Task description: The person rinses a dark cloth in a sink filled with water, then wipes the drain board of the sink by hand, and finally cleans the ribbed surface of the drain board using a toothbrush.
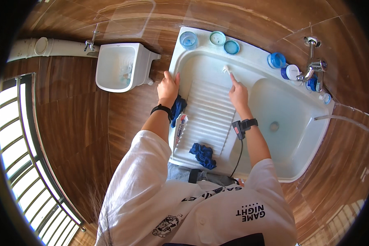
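My left hand [168,88] grips the left rim of a white laundry sink [175,61], its thumb and fingers at the edge. My right hand [238,96] is over the washboard part with the index finger stretched out, the other fingers curled and nothing held. That fingertip is at a small white blob [225,69] above the ridges [211,110]. A dark blue cloth [203,156] lies crumpled at the near end of the ridges. Another dark blue cloth [178,110] hangs over the left rim beside my left wrist. Next to it lies a white tube [179,130] with coloured print.
Several blue-toned jars and lids stand along the back rim, including a blue jar [276,60]. A chrome tap [315,65] reaches over the right basin [291,123], which holds water. Left of the sink is a white plastic stool-shaped tub [139,65]. A window grille [24,156] is at far left.
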Demonstrator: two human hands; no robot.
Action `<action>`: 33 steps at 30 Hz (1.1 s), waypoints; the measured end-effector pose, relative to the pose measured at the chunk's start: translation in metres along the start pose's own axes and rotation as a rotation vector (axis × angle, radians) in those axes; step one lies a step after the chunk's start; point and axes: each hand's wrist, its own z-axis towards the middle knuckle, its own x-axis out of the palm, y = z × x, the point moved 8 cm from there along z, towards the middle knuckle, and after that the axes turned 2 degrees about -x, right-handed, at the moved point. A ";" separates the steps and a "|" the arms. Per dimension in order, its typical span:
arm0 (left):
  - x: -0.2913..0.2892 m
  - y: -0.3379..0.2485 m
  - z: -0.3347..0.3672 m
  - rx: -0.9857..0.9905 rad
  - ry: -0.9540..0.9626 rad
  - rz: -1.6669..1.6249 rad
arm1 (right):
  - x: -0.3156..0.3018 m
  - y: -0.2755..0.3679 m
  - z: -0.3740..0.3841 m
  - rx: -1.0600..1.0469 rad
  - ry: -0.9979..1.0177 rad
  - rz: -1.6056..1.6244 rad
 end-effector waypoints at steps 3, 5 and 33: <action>0.001 0.000 -0.001 0.007 0.000 0.006 | 0.008 0.005 0.000 -0.037 0.105 -0.034; -0.001 -0.001 -0.001 -0.004 0.008 0.017 | 0.001 0.015 0.002 -0.033 0.081 -0.025; 0.012 0.009 0.002 -0.029 0.075 -0.041 | 0.012 0.038 0.014 0.140 0.163 -0.002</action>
